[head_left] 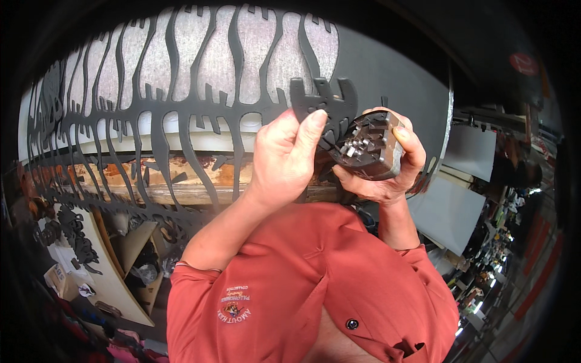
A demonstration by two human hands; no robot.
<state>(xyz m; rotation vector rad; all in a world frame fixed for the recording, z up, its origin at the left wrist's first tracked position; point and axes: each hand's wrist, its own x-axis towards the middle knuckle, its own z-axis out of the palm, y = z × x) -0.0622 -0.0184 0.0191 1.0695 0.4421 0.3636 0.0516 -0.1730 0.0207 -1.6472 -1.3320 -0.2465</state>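
Cutout [327, 92], black: pinched in left grip [281, 154], jutting beyond it | metal die [370, 145]: clasped inside right grip [392, 186]

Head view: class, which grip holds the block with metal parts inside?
The right grip, curled around the block; the left grip instead pinches a flat, dark, notched piece.

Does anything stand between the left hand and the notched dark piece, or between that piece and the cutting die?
Nothing visible does. The left hand pinches the notched dark piece, whose lower end lies beside the cutting die in the right hand; whether they touch is unclear.
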